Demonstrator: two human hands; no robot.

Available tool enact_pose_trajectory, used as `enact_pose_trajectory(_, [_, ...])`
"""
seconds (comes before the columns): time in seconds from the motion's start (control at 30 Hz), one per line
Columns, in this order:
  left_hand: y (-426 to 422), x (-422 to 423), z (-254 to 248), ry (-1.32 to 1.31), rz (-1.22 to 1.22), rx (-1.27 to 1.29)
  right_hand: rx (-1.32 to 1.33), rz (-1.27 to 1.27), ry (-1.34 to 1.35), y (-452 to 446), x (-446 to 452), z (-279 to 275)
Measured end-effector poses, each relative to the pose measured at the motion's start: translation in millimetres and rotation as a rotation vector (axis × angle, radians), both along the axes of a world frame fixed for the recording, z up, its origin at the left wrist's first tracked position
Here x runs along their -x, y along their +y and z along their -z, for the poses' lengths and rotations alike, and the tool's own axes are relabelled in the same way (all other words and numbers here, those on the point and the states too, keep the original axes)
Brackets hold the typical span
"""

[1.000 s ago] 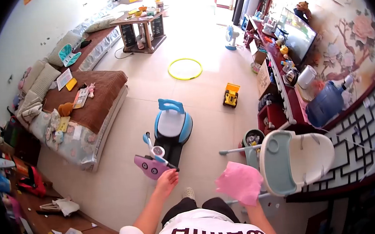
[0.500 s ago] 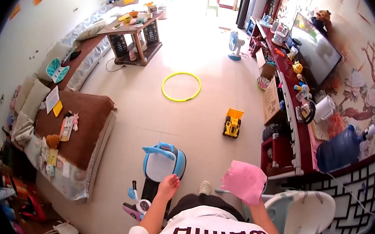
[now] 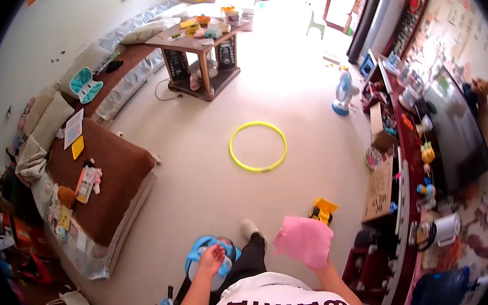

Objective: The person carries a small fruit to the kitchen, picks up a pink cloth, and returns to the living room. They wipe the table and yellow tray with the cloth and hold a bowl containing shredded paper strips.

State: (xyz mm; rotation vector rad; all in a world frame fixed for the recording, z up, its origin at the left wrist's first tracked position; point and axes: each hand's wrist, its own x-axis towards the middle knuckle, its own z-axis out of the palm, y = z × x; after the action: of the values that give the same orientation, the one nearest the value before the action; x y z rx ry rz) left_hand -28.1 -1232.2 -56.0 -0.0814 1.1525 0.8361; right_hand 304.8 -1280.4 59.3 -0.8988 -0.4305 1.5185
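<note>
Your L hand, half-open & empty, is over a blue plastic ride-on toy; R hand holds pink squarish cloth, fingers hidden.

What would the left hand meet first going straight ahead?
Probably nothing close: the left hand seems above the blue toy, with floor, then the yellow hoop, beyond. Depth is unclear.

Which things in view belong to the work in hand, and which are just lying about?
In hand:
- pink cloth, held in the right hand, which it mostly hides
- left hand, appearing empty

Lying about:
- yellow hoop on the floor
- yellow toy truck, partly behind the cloth
- blue ride-on toy, seen behind the left hand
- cardboard box at right
</note>
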Motion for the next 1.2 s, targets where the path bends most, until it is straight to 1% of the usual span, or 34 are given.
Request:
enact_pose_trajectory(0.03, [31.2,-10.0,0.7,-0.038,-0.011,-0.007,-0.003,-0.016,-0.018,29.9,-3.9,0.7])
enact_pose_trajectory(0.07, [56.3,-17.7,0.4,-0.023,-0.008,-0.010,0.001,-0.032,-0.036,57.4,-8.5,0.4])
enact_pose_trajectory(0.1, [77.4,-27.4,-8.5,-0.041,-0.035,-0.004,0.012,-0.053,-0.058,82.1,-13.6,-1.8])
enact_pose_trajectory(0.13, [102.8,-35.6,-20.0,-0.033,-0.041,-0.059,0.015,-0.077,-0.077,110.4,-19.7,-5.7])
enact_pose_trajectory(0.17, [127.7,-37.5,-33.1,-0.012,-0.042,-0.116,0.013,-0.104,-0.087,137.6,-23.7,-9.2])
enact_pose_trajectory(0.23, [169.6,-39.8,-60.3,0.066,-0.036,-0.123,-0.001,-0.148,-0.095,193.9,-26.6,-15.5])
enact_pose_trajectory(0.3, [207.1,-39.1,-76.7,0.121,0.037,-0.194,-0.012,-0.194,-0.098,247.7,-22.5,-16.9])
enact_pose_trajectory(0.47, [292.4,-39.4,-70.6,0.166,0.043,-0.174,-0.016,-0.276,-0.106,372.8,-1.2,0.0])
enact_pose_trajectory(0.63, [388.7,-37.2,-52.2,0.123,-0.010,-0.134,-0.041,-0.346,-0.111,505.6,17.3,29.0])
enact_pose_trajectory(0.83, [513.8,0.4,-76.6,0.171,-0.044,-0.066,-0.148,-0.435,-0.139,679.5,42.4,42.2])
enact_pose_trajectory(0.9, [555.5,21.8,-76.7,0.233,-0.123,-0.132,-0.190,-0.462,-0.159,735.7,54.5,49.1])
enact_pose_trajectory(0.93, [574.5,28.6,-83.2,0.255,-0.170,-0.126,-0.208,-0.468,-0.171,761.4,60.6,53.3])
enact_pose_trajectory(1.03, [631.8,50.6,-79.1,0.279,-0.198,-0.107,-0.249,-0.468,-0.206,834.0,74.4,72.6])
enact_pose_trajectory(1.1, [670.3,61.1,-72.7,0.291,-0.172,-0.097,-0.271,-0.449,-0.253,874.0,80.5,94.6])
enact_pose_trajectory(1.2, [738.7,68.5,-56.7,0.362,-0.035,-0.123,-0.295,-0.400,-0.423,923.5,82.1,129.3])
